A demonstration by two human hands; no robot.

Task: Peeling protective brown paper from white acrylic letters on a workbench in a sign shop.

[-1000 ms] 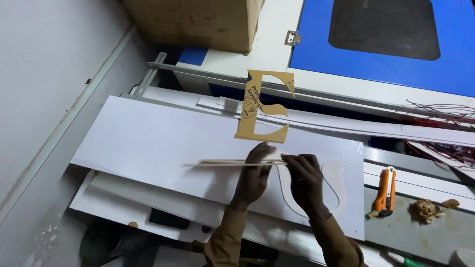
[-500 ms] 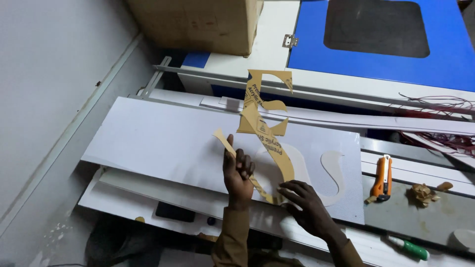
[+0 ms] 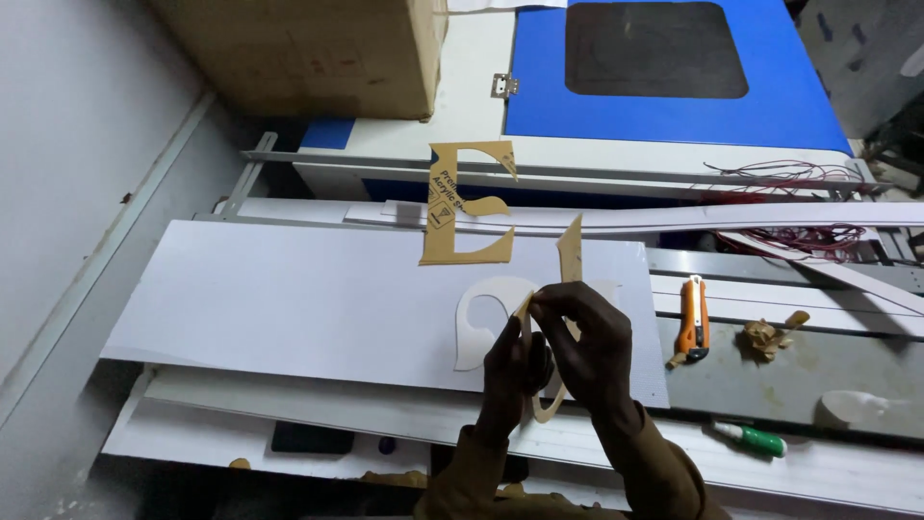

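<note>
Both hands, left hand (image 3: 515, 371) and right hand (image 3: 589, 339), pinch the curved tan paper-faced cut-out letter (image 3: 568, 279), held up over the white acrylic sheet (image 3: 289, 299). Looks like I'm mid-peel on its brown masking; next needs a firmer nip on the lifted edge, clear of the tan E-shaped cut-out (image 3: 467, 202)

Dim, cool light falls from above, leaving deep shadow below the hands (image 3: 568, 356), with slightly soft edges.
</note>
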